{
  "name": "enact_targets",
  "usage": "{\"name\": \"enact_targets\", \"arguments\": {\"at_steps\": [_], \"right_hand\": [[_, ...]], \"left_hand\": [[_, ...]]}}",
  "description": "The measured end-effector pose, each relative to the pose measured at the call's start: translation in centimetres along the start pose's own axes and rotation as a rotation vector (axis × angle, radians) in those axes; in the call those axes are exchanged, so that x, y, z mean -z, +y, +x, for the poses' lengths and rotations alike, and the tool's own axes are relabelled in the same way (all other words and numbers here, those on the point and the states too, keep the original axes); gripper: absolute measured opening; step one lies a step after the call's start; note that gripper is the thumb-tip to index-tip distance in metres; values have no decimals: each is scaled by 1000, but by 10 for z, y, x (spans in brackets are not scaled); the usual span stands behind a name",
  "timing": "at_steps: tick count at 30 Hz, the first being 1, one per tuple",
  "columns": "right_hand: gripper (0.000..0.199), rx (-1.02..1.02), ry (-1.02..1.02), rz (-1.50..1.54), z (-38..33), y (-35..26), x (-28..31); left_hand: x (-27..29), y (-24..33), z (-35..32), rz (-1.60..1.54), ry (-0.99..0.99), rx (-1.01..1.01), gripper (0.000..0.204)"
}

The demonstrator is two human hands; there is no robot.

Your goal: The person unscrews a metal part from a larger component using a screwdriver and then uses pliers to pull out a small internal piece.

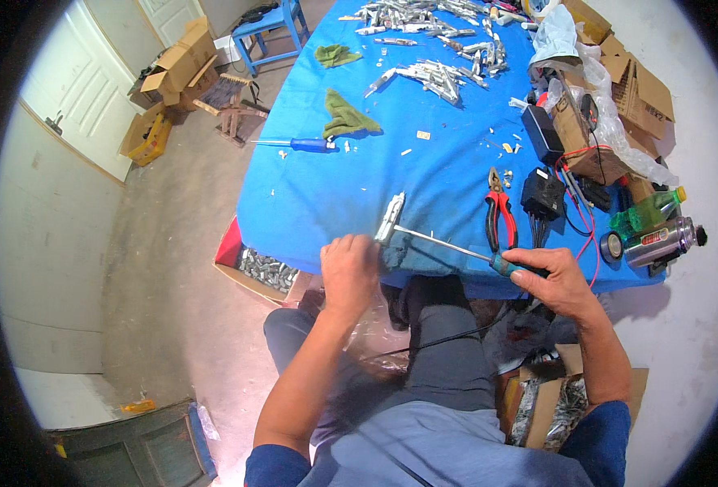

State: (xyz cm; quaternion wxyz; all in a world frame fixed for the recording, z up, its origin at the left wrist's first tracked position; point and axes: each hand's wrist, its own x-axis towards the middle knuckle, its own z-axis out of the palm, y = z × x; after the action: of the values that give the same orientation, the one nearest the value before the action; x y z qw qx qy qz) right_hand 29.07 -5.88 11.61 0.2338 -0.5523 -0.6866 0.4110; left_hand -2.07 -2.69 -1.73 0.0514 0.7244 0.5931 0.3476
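Note:
At the near edge of the blue-covered table, my left hand (349,272) is closed on the lower end of a slim white and silver part (391,216). My right hand (555,280) grips a screwdriver (448,244) by its dark teal handle. Its thin shaft points left, and the tip meets the side of the part. Just beyond the handle lie red and black pliers (499,213), jaws pointing away. A blue-handled screwdriver (306,145) rests farther left on the cloth. Several similar white and silver parts (440,77) are heaped toward the far end.
Green rags (347,116) lie on the left of the tabletop. Black adapters (542,195), red wires, a green bottle (647,211) and a metal flask (659,243) crowd the right edge. A box of small metal pieces (266,270) stands below the left corner.

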Motion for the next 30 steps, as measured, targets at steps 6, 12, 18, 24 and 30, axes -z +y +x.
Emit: {"name": "enact_targets", "arguments": {"at_steps": [6, 12, 18, 24, 30], "right_hand": [[30, 64, 46, -16, 5, 11, -12], [31, 44, 15, 8, 7, 14, -15], [31, 116, -5, -16, 13, 22, -18], [30, 248, 38, -124, 17, 27, -20], [32, 355, 41, -221, 22, 28, -22]], "left_hand": [[3, -1, 1, -2, -25, -7, 11], [2, -1, 1, 17, -33, 4, 11], [1, -1, 1, 26, -23, 0, 11], [-3, -1, 0, 35, 13, -29, 8], [-3, -1, 0, 14, 35, -30, 8]]}}
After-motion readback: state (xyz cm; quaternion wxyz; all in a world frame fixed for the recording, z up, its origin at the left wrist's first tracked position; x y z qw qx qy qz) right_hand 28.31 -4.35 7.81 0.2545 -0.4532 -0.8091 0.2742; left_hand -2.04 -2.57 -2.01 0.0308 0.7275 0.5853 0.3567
